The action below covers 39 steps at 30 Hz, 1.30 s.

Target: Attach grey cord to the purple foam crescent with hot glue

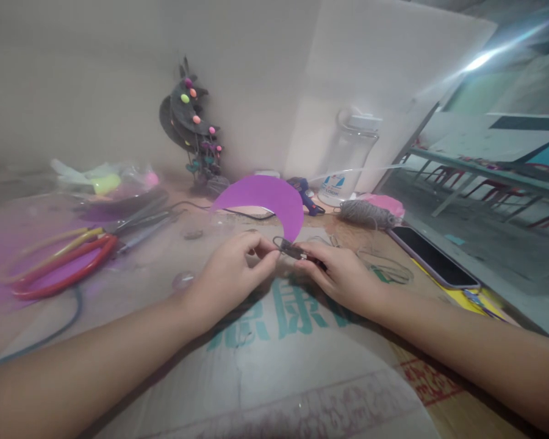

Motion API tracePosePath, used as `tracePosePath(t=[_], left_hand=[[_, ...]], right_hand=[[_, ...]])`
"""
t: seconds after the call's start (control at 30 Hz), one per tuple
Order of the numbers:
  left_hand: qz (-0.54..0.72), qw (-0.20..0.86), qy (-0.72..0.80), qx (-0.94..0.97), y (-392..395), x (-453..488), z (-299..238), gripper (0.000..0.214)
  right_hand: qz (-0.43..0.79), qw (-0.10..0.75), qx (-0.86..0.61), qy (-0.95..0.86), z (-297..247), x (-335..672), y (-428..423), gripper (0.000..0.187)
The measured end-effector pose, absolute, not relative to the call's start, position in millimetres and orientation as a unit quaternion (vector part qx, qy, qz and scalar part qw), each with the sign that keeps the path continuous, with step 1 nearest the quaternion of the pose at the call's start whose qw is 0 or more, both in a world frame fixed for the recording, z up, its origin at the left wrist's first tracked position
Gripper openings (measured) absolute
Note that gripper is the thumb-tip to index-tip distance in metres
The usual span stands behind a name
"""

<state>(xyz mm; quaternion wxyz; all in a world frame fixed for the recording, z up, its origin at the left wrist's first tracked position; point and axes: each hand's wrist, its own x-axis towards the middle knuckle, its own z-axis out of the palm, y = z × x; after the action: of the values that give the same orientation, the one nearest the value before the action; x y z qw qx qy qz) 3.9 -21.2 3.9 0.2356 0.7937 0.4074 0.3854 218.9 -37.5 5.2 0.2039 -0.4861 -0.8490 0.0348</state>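
My left hand [238, 265] is closed, thumb and forefinger pinched at the edge of a thin dark cord loop [280, 240]. Close beside it, my right hand [343, 274] pinches a small dark piece [293, 250] that joins the loop. Just behind the fingertips rises a purple crescent [268, 194], its lower tip reaching the dark piece; whether it is fastened there I cannot tell. Both hands are above a pale sheet with green printed characters [297, 308].
On the left lie red-handled scissors [96, 253] and a plastic bag [114, 180]. A dark crescent ornament with coloured beads [183, 116] stands behind. To the right are a blue glue gun [308, 198], clear bottle [348, 161], grey yarn [366, 213] and phone [432, 256] near the table edge.
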Motion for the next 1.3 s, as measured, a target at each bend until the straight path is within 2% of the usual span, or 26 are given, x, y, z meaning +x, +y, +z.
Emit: tracePosePath(t=[0.47, 0.87, 0.97, 1.07, 1.2, 1.3], left_hand=[[0.384, 0.171, 0.376, 0.826, -20.4, 0.6, 0.2, 0.012], [0.381, 0.19, 0.389, 0.817, -21.8, 1.8, 2.4, 0.013], [0.382, 0.221, 0.4, 0.803, -21.9, 3.1, 3.2, 0.015], [0.382, 0.249, 0.403, 0.793, -22.0, 3.9, 4.3, 0.017], [0.374, 0.251, 0.388, 0.804, -21.9, 3.6, 4.3, 0.018], [0.361, 0.239, 0.366, 0.824, -21.2, 3.2, 2.3, 0.018]], right_hand=[[0.038, 0.179, -0.509, -0.841, 7.4, 216.3, -37.6, 0.032], [0.051, 0.19, -0.506, -0.84, 7.9, 216.6, -38.5, 0.03], [0.057, 0.237, -0.491, -0.836, 6.1, 218.2, -38.8, 0.028], [0.075, 0.334, -0.473, -0.812, 5.7, 217.6, -38.6, 0.023], [0.2, 0.462, -0.488, -0.713, 7.0, 214.8, -37.0, 0.02], [0.307, 0.507, -0.485, -0.644, 6.4, 215.1, -34.3, 0.027]])
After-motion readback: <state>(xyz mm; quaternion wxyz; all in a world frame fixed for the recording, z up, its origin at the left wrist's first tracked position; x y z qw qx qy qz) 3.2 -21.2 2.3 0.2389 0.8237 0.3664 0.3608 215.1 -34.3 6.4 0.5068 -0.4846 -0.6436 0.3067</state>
